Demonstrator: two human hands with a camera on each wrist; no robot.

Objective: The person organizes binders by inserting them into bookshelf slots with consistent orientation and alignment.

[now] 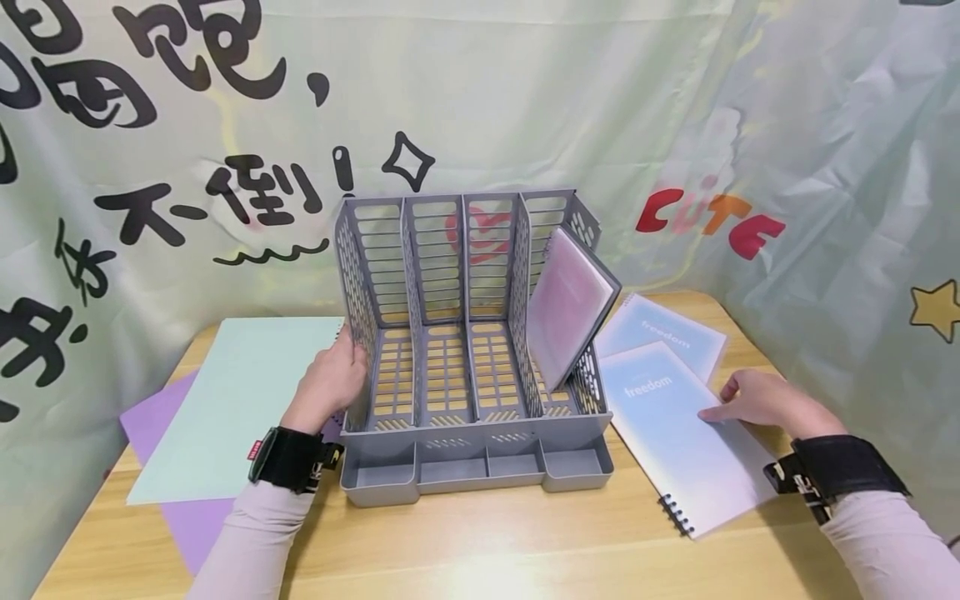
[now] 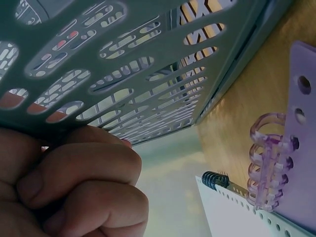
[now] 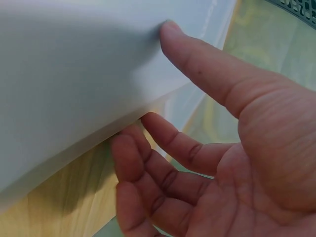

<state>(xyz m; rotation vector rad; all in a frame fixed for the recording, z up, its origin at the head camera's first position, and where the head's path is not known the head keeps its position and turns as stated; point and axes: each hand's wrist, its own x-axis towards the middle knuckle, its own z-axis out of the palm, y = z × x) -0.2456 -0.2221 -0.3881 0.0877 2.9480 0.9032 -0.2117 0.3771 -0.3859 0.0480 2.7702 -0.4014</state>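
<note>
1. Front notebook (image 1: 652,425): right of the head frame, on the table (image 1: 480,554), blue cover up. Long axis slants from upper left to lower right; top end points at the rack (image 1: 465,435). Title "freedom" near that end. Coils show at the lower left corner.
2. Right hand (image 1: 768,402), at the frame's right, pinches the notebook's right-hand edge: thumb flat on the cover, fingertips at the underside. Right wrist view shows that edge lifted off the wood. Most of the notebook lies to the left of the grip.
3. Left hand (image 1: 330,379), left of centre, fingers curled, grips the rack's left wall.
4. Blue notebooks, two by my count. Rear notebook (image 1: 667,333) lies farther up the frame, long axis tilting down to the right, its near edge under the front one.
5. Rack, one, mid-frame: four upright bays, four small trays along the front. Pink notebook (image 1: 566,308) leans in the rightmost bay, top tipped right.
6. Left of frame: one green notebook (image 1: 240,408) over one purple notebook (image 1: 187,525), corners of the latter poking out.
</note>
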